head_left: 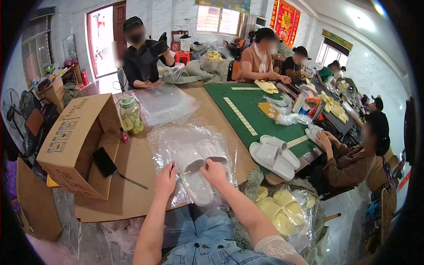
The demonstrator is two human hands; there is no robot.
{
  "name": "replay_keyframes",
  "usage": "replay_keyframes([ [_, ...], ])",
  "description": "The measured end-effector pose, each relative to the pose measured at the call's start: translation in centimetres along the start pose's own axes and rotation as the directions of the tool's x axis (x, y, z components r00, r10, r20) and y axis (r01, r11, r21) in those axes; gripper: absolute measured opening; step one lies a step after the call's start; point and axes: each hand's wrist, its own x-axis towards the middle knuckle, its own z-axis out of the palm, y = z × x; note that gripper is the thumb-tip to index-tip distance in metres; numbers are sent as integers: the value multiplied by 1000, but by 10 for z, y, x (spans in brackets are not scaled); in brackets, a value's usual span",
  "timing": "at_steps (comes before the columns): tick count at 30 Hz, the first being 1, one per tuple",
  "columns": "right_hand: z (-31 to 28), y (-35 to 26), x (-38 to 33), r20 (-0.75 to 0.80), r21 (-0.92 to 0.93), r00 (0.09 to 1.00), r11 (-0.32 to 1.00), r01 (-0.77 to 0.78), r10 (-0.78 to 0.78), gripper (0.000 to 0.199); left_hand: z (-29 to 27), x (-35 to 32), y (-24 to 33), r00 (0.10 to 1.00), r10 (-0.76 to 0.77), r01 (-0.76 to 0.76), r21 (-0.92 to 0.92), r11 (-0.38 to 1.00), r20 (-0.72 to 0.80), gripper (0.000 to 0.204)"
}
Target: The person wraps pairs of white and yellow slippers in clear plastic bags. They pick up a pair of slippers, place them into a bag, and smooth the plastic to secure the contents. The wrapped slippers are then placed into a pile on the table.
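A pair of light grey slide sandals lies before me on a stack of clear plastic bags. The nearer slide points away from me, its toe end by the farther slide. My right hand is closed at the right side of the nearer slide's strap, its fingertips partly hidden. Left of that slide, my left hand has its fingers drawn together at the clear plastic; what they pinch is too small to make out.
On my left stand an open cardboard box, a phone and a glass jar. Another grey pair sits on the green board at right. Bagged yellow slides are below it. Several people work around the table.
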Motion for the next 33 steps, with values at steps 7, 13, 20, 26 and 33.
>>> replay_keyframes([
  [7, -114, 44, -116, 163, -20, 983, 997, -80, 82, 29, 5, 2, 10, 998, 55, -55, 31, 998, 5, 29],
  [13, -266, 72, -218, 211, -228, 897, 911, -343, 390, 28, 11, 1, -10, 987, 160, -162, 93, 982, 30, 28],
  [20, -335, 127, -271, 323, -613, 800, 756, -230, 505, 30, 6, 0, -6, 987, 158, -162, 155, 975, 38, 27],
  [26, -246, 179, -248, 484, -454, 808, 886, -97, 336, 30, 7, 3, -1, 984, 171, -178, 169, 969, 58, 27],
  [33, -151, 236, -153, 356, -527, 808, 815, -240, 469, 36, 2, 3, -1, 985, 150, -162, 162, 973, 80, 26],
])
